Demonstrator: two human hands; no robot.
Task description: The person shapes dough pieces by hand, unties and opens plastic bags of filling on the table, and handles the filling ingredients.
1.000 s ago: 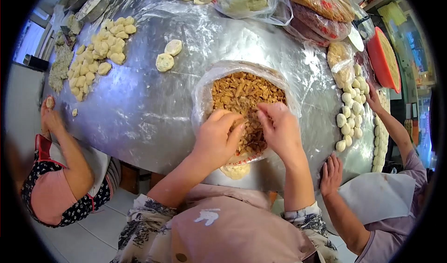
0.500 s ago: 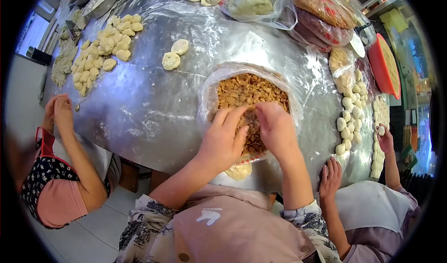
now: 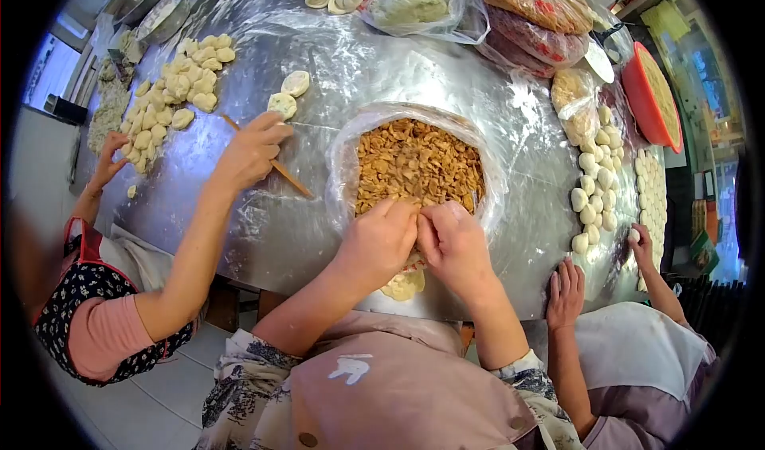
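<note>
A clear plastic bag (image 3: 341, 171) lies open in front of me, full of brown chopped pieces (image 3: 418, 163). Over its near side, my left hand (image 3: 379, 236) and my right hand (image 3: 454, 241) meet with fingertips pinched together. Whatever sits between the fingertips is too hidden to name. A flat, pale piece of dough (image 3: 404, 286) rests at the table's near edge, just below my hands.
On the left, a co-worker's hand (image 3: 251, 149) is by a wooden rolling stick (image 3: 292, 179) and two dough rounds (image 3: 295, 84). Dough lumps (image 3: 187, 80) are piled beyond. At right, another person's hand (image 3: 566, 291) rests near dough balls (image 3: 596, 199) and a red basin (image 3: 637, 91).
My hands have drawn back toward the bag's near side, fingers now closed together. The left co-worker's arm has reached across the table, where a wooden stick now shows.
</note>
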